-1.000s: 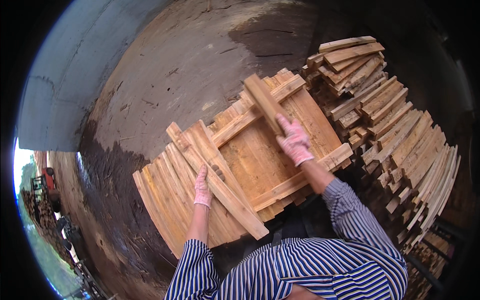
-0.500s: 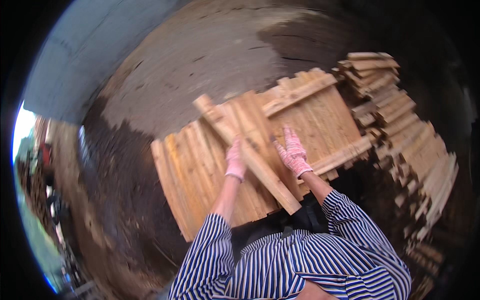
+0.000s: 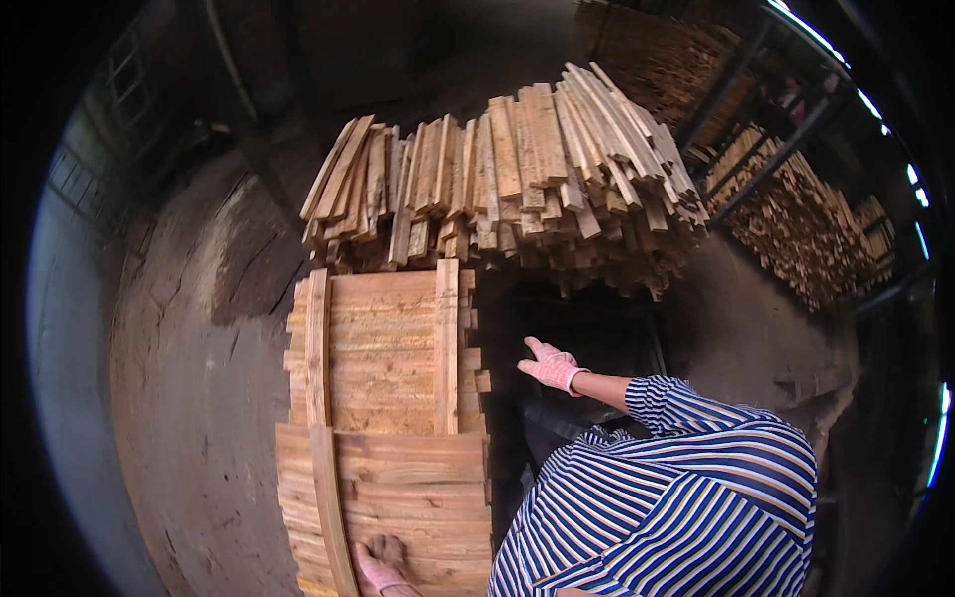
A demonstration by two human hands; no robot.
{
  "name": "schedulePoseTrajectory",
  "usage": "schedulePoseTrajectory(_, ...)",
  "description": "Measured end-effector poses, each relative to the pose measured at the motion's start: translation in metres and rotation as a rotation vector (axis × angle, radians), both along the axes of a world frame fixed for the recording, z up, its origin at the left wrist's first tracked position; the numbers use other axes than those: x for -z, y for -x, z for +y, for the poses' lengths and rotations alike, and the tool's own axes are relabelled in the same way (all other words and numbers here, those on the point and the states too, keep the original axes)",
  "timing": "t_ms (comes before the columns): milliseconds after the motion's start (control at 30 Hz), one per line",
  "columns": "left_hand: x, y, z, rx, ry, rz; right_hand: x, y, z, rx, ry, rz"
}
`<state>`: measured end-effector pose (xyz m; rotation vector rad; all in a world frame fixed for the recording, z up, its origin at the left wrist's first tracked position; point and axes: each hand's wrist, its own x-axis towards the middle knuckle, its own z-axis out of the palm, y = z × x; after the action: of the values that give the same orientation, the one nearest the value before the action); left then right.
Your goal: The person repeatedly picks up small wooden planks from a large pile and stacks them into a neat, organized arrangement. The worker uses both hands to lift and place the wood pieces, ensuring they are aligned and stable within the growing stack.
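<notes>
My left hand (image 3: 382, 567), in a pink glove, rests on the near board panel (image 3: 418, 483), a row of planks laid side by side. Its fingers are apart, beside a narrow wooden strip (image 3: 333, 512) that lies across the planks near their left ends. My right hand (image 3: 553, 366), also gloved in pink, hovers with fingers extended over the dark gap right of the panels and holds nothing. The far panel (image 3: 383, 343) carries a left strip (image 3: 318, 348) and a right strip (image 3: 447, 348).
Beyond the panels stands a big pile of loose wooden strips (image 3: 517, 159), their ends jutting toward me. More stacked wood (image 3: 796, 219) lies at the far right behind a dark post (image 3: 786, 149). A grey wall (image 3: 80, 328) runs along the left.
My view has turned to the right, toward the strip pile. The strip my left hand held slantwise now lies along the panel's left side, let go. My right hand has moved off the planks.
</notes>
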<state>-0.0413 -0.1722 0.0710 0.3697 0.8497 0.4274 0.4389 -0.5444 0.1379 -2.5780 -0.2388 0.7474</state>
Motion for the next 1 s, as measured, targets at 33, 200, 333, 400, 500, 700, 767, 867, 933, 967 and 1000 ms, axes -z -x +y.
schedulePoseTrajectory(33, -0.054, -0.09, -0.04, -0.283, 0.172, 0.506, 0.001, -0.003, -0.041, 0.088, 0.01, 0.048)
schedulePoseTrajectory(200, -0.109, -0.133, -0.053, -0.193, -0.037, 0.352, -0.017, -0.056, -0.055, 0.138, -0.009, -0.058)
schedulePoseTrajectory(333, -0.096, -0.224, -0.04, 0.069, -0.166, 0.304, -0.004, -0.148, -0.043, 0.034, -0.173, -0.241)
schedulePoseTrajectory(400, -0.102, -0.307, -0.047, 0.135, -0.171, 0.196, 0.002, -0.195, -0.021, 0.015, -0.298, -0.188)
schedulePoseTrajectory(500, -0.102, -0.444, -0.069, 0.312, -0.213, 0.188, -0.02, -0.244, 0.015, -0.023, -0.313, -0.134)
schedulePoseTrajectory(700, -0.05, -0.719, -0.163, 0.849, -0.683, 0.122, -0.015, -0.333, 0.01, 0.081, -0.12, -0.357)
schedulePoseTrajectory(767, 0.008, -0.766, -0.159, 0.764, -1.086, 0.093, -0.029, -0.36, 0.065, 0.099, -0.084, -0.333)
schedulePoseTrajectory(867, 0.002, -0.849, -0.204, 1.327, -1.169, 0.431, -0.019, -0.427, 0.066, 0.126, 0.217, -0.416)
schedulePoseTrajectory(933, 0.007, -0.865, -0.211, 1.353, -1.186, 0.397, -0.02, -0.457, 0.076, 0.11, 0.441, -0.38)
schedulePoseTrajectory(967, -0.009, -0.866, -0.206, 1.379, -1.096, 0.343, -0.02, -0.468, 0.083, 0.116, 0.52, -0.335)
schedulePoseTrajectory(1000, 0.016, -0.867, -0.197, 1.265, -1.086, 0.213, -0.021, -0.479, 0.093, 0.132, 0.549, -0.301)
